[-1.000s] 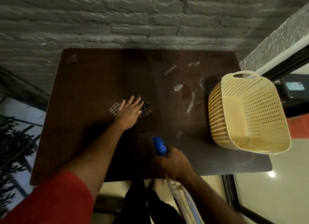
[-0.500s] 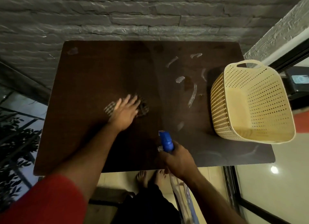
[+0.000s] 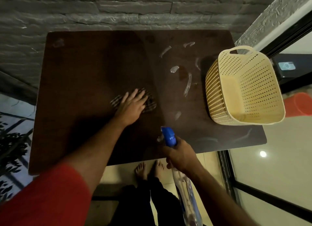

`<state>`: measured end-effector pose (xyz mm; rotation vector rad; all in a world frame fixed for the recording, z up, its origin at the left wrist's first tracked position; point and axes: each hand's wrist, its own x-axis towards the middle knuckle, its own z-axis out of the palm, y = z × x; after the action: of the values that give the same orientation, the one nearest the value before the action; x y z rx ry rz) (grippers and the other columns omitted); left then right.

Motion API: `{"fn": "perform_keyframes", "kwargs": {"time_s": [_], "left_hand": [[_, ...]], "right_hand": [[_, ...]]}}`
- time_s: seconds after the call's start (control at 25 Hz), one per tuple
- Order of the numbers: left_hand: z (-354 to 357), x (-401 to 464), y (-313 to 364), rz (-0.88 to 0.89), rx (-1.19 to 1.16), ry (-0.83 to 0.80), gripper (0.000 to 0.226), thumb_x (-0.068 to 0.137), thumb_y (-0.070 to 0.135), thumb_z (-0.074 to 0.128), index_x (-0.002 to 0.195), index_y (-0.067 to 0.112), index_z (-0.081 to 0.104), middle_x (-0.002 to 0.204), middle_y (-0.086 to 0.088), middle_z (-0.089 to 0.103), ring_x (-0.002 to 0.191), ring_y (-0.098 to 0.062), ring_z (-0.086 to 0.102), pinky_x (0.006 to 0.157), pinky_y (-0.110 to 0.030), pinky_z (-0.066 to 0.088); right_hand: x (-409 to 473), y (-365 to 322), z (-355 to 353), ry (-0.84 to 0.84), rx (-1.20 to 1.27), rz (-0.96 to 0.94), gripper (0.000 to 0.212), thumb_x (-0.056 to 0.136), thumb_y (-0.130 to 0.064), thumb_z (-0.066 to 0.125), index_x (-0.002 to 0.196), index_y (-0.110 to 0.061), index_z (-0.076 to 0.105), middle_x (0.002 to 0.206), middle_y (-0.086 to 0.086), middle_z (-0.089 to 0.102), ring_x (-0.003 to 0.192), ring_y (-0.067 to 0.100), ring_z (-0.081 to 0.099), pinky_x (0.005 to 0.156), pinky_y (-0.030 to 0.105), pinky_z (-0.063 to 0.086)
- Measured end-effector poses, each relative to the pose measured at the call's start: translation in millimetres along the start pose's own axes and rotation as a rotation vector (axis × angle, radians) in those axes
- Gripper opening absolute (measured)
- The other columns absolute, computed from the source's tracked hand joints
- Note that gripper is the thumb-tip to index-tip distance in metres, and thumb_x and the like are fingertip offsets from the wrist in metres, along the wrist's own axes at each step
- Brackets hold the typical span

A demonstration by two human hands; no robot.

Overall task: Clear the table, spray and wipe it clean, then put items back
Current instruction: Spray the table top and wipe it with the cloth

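A dark brown table [image 3: 81, 70] stands against a grey stone wall. My left hand [image 3: 130, 106] presses flat, fingers spread, on a checked cloth [image 3: 149, 104] near the table's middle; the cloth is blurred. My right hand [image 3: 181, 155] grips a spray bottle [image 3: 168, 136] with a blue head at the table's near edge, its nozzle pointing away over the tabletop. The clear bottle body hangs down below my hand. Several wet streaks [image 3: 188, 84] shine on the right half of the table.
A cream perforated basket [image 3: 273, 92] sits tilted on the table's right edge, open and holding nothing I can see. A glass door with a black frame [image 3: 226, 171] runs along the right. My bare feet [image 3: 148, 169] stand on pale tiles below the table edge.
My left hand slid the cloth slightly left, then back to the right across the middle. My right hand with the spray bottle lifted farther over the table edge.
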<state>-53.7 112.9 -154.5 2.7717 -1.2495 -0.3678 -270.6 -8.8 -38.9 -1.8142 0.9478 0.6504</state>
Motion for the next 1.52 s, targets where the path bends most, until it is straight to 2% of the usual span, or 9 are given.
{"fn": "perform_keyframes", "kwargs": {"time_s": [0.24,0.44,0.76,0.92,1.04,1.16,1.28,1.4,1.52], "left_hand": [[9,-19,28,-0.056,-0.091,-0.033,0.048,0.100,0.032,0.040,0.147,0.027,0.034,0.158,0.006,0.021,0.148,-0.018,0.008,0.117,-0.044,0.005],[7,-25,54,-0.156,-0.151,-0.014,0.047,0.101,0.033,0.036,0.148,0.028,0.031,0.159,0.007,0.018,0.148,-0.018,0.005,0.118,-0.043,0.002],[21,-67,103,-0.058,-0.178,-0.075,0.048,0.101,0.034,0.033,0.149,0.029,0.028,0.160,0.008,0.014,0.148,-0.016,0.001,0.118,-0.042,-0.002],[36,-125,100,0.197,0.017,-0.140,0.050,0.099,0.034,0.035,0.148,0.030,0.027,0.159,0.006,0.015,0.148,-0.021,0.004,0.118,-0.047,0.007],[35,-163,62,0.322,-0.061,-0.152,0.048,0.097,0.032,0.036,0.145,0.036,0.030,0.156,0.012,0.017,0.147,-0.013,0.003,0.118,-0.040,0.000],[20,-94,53,0.077,-0.063,-0.080,0.050,0.101,0.028,0.036,0.148,0.034,0.021,0.159,0.012,0.010,0.146,-0.012,-0.003,0.118,-0.039,-0.002],[19,-47,84,-0.072,-0.047,-0.012,0.049,0.100,0.035,0.035,0.149,0.031,0.028,0.160,0.008,0.015,0.148,-0.017,0.005,0.119,-0.044,0.005],[36,-77,115,0.039,-0.019,-0.069,0.049,0.098,0.037,0.039,0.146,0.030,0.033,0.159,0.006,0.018,0.148,-0.021,0.008,0.118,-0.047,0.008],[41,-104,121,0.125,-0.057,-0.043,0.040,0.095,0.039,0.043,0.132,0.027,0.052,0.156,0.004,0.029,0.146,-0.023,0.016,0.117,-0.049,0.015]], "right_hand": [[-25,10,15,-0.060,-0.084,0.078,0.045,0.063,-0.048,0.063,0.103,-0.030,0.054,0.089,0.008,0.073,0.077,0.027,0.074,0.080,0.052,0.061],[-32,27,14,0.043,-0.104,0.082,0.028,0.078,-0.040,0.064,0.098,-0.039,0.044,0.085,0.005,0.073,0.074,0.025,0.074,0.079,0.050,0.061],[-39,43,20,0.041,-0.068,0.024,0.042,0.054,-0.056,0.053,0.091,-0.035,0.051,0.084,0.004,0.072,0.078,0.028,0.072,0.077,0.051,0.060],[-38,43,8,0.021,-0.049,-0.033,0.047,0.054,-0.058,0.052,0.098,-0.042,0.051,0.082,0.004,0.073,0.077,0.026,0.072,0.078,0.050,0.060],[-39,47,3,0.001,-0.055,-0.043,0.048,0.054,-0.059,0.052,0.096,-0.035,0.052,0.083,0.006,0.072,0.075,0.028,0.071,0.076,0.052,0.060],[-38,52,1,-0.019,-0.056,-0.018,0.045,0.053,-0.060,0.053,0.092,-0.036,0.051,0.084,0.005,0.072,0.077,0.028,0.072,0.077,0.053,0.060],[-36,51,-2,0.023,-0.055,-0.035,0.046,0.056,-0.056,0.054,0.097,-0.034,0.054,0.084,0.006,0.072,0.078,0.031,0.072,0.077,0.052,0.060],[-38,44,-7,0.017,-0.030,-0.045,0.024,0.071,-0.041,0.062,0.092,-0.036,0.052,0.083,0.007,0.072,0.070,0.029,0.073,0.073,0.052,0.061],[-39,39,-9,-0.017,-0.013,-0.066,0.023,0.085,-0.028,0.066,0.101,-0.036,0.051,0.081,0.005,0.071,0.061,0.021,0.072,0.070,0.044,0.063]]}}
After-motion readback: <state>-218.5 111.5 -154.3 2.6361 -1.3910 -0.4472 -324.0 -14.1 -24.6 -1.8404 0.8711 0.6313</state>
